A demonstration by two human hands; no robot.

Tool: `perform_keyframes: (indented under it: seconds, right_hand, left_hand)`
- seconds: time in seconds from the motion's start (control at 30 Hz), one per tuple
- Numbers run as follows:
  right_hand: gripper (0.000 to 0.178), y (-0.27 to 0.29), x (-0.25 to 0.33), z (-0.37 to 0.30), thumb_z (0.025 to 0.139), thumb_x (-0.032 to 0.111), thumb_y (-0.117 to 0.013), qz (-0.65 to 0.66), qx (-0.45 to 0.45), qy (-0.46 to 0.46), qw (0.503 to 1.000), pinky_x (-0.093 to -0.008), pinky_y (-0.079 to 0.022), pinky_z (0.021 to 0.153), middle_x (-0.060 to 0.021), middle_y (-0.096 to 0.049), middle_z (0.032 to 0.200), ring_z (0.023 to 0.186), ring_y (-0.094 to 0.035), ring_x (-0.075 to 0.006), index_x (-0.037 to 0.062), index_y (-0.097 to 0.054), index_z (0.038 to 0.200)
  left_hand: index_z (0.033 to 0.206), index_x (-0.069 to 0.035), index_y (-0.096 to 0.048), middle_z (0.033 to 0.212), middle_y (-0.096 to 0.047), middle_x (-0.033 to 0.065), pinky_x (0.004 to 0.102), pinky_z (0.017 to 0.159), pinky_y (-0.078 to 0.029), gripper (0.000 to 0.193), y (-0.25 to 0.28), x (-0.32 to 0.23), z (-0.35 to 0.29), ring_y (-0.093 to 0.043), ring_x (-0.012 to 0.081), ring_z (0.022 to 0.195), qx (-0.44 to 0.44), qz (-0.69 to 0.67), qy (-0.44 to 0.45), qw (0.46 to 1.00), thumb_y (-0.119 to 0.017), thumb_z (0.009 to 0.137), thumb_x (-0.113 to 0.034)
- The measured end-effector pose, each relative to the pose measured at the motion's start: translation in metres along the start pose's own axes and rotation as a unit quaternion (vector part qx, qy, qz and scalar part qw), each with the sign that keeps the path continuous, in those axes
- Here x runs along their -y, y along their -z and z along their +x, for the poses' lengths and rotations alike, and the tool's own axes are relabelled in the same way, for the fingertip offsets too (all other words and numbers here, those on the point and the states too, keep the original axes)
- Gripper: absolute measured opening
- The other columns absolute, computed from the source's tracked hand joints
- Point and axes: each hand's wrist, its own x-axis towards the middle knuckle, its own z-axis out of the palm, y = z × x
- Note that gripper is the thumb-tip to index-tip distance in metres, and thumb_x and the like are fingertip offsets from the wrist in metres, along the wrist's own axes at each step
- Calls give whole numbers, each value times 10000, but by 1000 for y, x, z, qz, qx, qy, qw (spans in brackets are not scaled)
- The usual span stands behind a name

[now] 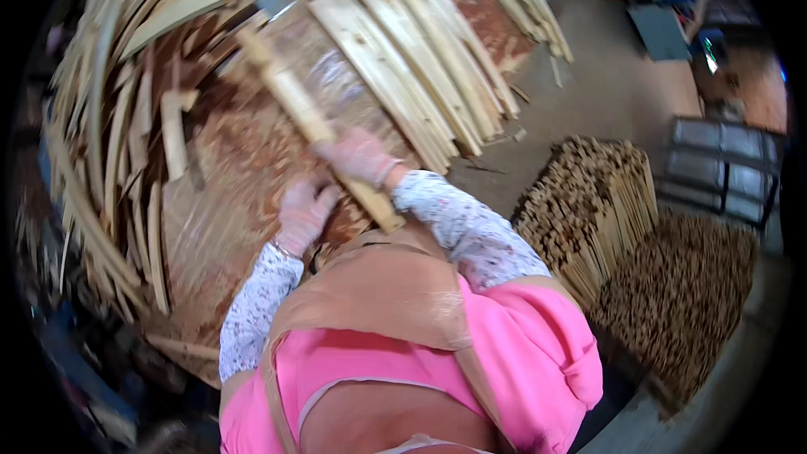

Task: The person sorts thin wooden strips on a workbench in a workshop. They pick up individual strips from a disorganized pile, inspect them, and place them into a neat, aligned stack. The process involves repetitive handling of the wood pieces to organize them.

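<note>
A pale wooden strip (pixel 290 101) lies slantwise across the worktable, its near end close to my apron. My right hand (pixel 360 155), in a pinkish glove, is closed over the strip toward its near end. Just left of the strip, my left hand (pixel 304 208), gloved alike, rests low over the table with its thumb apart from the fingers and nothing visible in it. Both hands are slightly blurred. Beyond my right hand lies a row of pale wooden strips (pixel 403 50), side by side on the reddish-brown tabletop (pixel 214 219).
Loose wooden offcuts (pixel 118 134) heap up along the table's left side. To the right, on the floor, stand a stack of bundled strips (pixel 588 202) and a block of upright sticks (pixel 681 303). A dark metal rack (pixel 723 164) stands beyond them.
</note>
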Motion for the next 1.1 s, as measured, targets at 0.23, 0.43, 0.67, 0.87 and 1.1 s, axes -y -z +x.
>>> perform_keyframes:
  seconds: [0.23,0.43,0.67,0.87,1.1]
  right_hand:
    - [543,17,-42,16,991,386,-670,67,-145,-28,987,-378,-553,966,-198,-775,1164,1071,-739,-282,25,-667,1397]
    - [544,19,-38,22,991,344,-645,222,-85,-27,971,-352,-487,1033,-215,-743,1232,1160,-676,-250,-55,-657,1360]
    - [558,21,-60,25,1017,330,-615,217,-41,26,975,-351,-488,1053,-184,-725,1315,1200,-663,-244,-77,-636,1399]
    - [439,11,-65,22,1087,267,-559,294,-87,47,951,-310,-490,1046,-92,-731,1254,1147,-656,-183,-36,-668,1386]
    - [437,51,-86,22,1091,206,-506,209,-156,72,963,-348,-496,1107,-194,-719,1342,1255,-672,-243,-86,-642,1386]
  left_hand:
    - [1544,-113,-517,1509,-564,220,532,1165,-421,789,184,-61,27,-531,418,1377,-464,524,-76,710,-799,881,-434]
    - [1573,-60,-420,1361,-655,243,525,947,-576,743,214,-54,33,-698,434,1151,-332,432,157,824,-660,977,-434]
    - [1566,-38,-408,1166,-706,292,569,874,-565,668,104,-21,-46,-704,496,1014,-305,247,75,917,-610,1022,-370]
    - [1587,-99,-418,1095,-715,293,595,810,-550,702,50,18,-109,-701,510,969,-248,153,48,956,-577,1017,-477]
    - [1623,-100,-376,1049,-728,307,573,817,-560,745,-3,11,-119,-719,495,960,-73,148,150,975,-576,975,-409]
